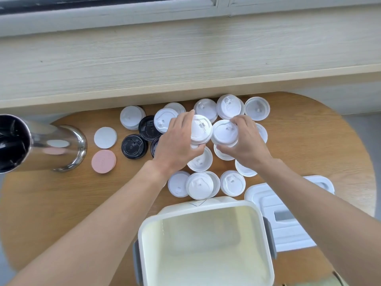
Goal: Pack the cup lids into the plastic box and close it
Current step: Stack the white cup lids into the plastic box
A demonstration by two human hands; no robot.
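2 round white plastic lid stacks (201, 129), 1 gripped in each hand, left (177, 144), right (246, 141).

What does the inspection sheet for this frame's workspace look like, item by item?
Surface: round wooden table, set against a pale wooden ledge.
Job's things: plastic box open and empty at the near edge; box lid lying beside it on the right; many white cup lids and a few black cup lids spread across the table.
Clutter: steel tumbler at left; a white disc and a pink disc beside it.
Hands: left hand grips a stack of white lids; right hand grips another stack.
Cables: nothing seen.
Surroundings: window frame above the ledge.
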